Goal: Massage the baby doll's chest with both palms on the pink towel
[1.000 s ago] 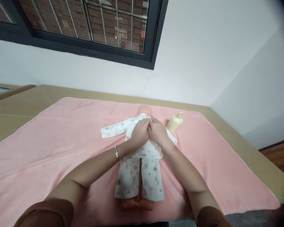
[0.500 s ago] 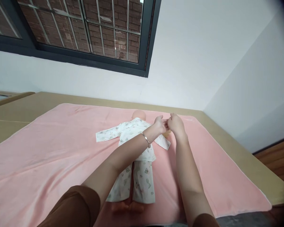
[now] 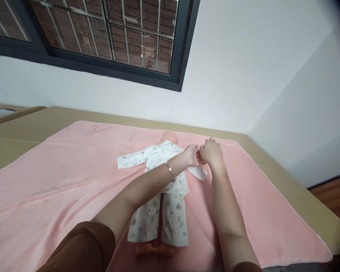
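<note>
The dressed baby doll point(image 3: 180, 186) lies on the pink blanket point(image 3: 59, 177), in the lower centre of the frame. Right of centre, the left hand point(image 3: 190, 155) has its fingers open. The right hand point(image 3: 212, 153) bends its fingers; I cannot tell whether they grip something. Better that the left forearm point(image 3: 147, 190) does not press the doll.

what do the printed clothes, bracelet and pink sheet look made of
Printed clothes: probably matt cotton, going by the soft, dull surface. Bracelet: likely polished metal, given its silvery glints. Pink sheet: fabric, perhaps plush, with faint sheen along the wrinkles.
</note>
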The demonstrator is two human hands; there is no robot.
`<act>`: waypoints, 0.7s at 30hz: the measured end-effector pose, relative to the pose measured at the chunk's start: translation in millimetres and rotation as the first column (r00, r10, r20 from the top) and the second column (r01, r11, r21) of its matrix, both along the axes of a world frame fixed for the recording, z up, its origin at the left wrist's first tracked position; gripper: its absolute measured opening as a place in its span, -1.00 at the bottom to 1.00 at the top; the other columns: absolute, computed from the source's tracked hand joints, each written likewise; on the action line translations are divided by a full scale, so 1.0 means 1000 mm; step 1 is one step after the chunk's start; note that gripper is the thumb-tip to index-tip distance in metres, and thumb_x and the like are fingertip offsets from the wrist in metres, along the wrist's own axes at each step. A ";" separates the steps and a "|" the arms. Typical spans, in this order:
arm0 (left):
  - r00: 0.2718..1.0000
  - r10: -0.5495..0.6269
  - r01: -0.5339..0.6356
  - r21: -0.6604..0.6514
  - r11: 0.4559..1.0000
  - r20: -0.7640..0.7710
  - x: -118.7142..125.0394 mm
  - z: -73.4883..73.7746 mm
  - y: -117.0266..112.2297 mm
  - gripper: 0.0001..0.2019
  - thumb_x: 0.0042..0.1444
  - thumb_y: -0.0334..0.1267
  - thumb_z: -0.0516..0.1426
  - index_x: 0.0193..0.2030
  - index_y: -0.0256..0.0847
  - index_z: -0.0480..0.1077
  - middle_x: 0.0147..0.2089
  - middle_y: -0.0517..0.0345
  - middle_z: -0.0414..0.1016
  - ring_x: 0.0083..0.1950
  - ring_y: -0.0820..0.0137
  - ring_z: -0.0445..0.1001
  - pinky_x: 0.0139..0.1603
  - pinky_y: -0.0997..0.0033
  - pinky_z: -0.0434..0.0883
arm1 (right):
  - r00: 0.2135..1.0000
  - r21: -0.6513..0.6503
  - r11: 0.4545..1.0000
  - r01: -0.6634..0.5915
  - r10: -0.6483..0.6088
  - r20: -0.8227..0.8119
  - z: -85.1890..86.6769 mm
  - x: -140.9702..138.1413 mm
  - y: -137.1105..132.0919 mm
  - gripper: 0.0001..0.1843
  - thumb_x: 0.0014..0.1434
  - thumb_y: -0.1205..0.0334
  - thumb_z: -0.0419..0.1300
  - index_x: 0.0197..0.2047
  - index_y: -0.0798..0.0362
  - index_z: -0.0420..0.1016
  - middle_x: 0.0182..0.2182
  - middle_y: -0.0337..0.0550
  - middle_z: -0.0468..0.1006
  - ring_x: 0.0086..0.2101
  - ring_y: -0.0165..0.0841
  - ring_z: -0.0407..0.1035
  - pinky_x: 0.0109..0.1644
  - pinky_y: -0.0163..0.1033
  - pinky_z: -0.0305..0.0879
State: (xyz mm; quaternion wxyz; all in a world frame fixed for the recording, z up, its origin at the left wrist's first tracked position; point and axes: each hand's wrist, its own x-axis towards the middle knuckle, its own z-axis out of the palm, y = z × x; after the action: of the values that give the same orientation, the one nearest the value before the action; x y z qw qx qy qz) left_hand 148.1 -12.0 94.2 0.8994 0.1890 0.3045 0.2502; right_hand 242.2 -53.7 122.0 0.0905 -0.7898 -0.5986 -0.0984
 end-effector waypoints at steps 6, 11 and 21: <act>0.995 -0.098 0.096 0.087 0.992 0.020 -0.060 0.013 -0.020 -0.60 0.34 -0.14 -0.10 0.06 -0.42 0.35 -0.07 -0.30 0.53 -0.09 0.12 0.60 -0.10 0.15 0.53 | 0.997 -0.008 0.998 0.067 -0.067 0.024 0.001 -0.001 -0.008 -0.47 0.35 0.20 -0.17 0.19 0.21 0.42 0.35 0.19 0.19 0.33 0.04 0.02 0.29 0.11 0.09; 0.994 -0.096 0.089 0.129 0.988 0.054 -0.109 0.034 -0.038 -0.57 0.32 -0.14 -0.08 0.15 -0.40 0.34 0.07 -0.34 0.51 0.04 0.11 0.58 0.00 0.14 0.52 | 0.987 -0.100 0.983 0.151 -0.145 0.070 -0.015 -0.008 -0.002 -0.42 0.38 0.08 -0.12 0.30 0.22 0.33 0.45 0.17 -0.07 0.40 0.11 -0.20 0.32 0.20 0.03; 0.984 0.178 -0.176 0.173 0.969 0.007 -0.152 0.037 -0.034 -0.72 0.26 -0.18 0.01 -0.05 -0.29 0.42 -0.01 -0.14 0.53 -0.01 0.24 0.55 -0.04 0.32 0.48 | 0.923 0.219 0.896 -0.386 0.378 0.077 -0.006 -0.088 -0.051 -0.49 0.40 0.11 -0.07 0.28 0.16 0.35 0.41 0.21 0.07 0.39 0.05 -0.04 0.36 0.27 0.03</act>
State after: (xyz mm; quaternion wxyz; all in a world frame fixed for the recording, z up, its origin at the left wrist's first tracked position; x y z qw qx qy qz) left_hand -3.8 -45.5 131.5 0.8523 0.2396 0.3012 0.3541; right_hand 153.9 -104.2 115.7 0.1890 -0.6395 -0.7278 -0.1600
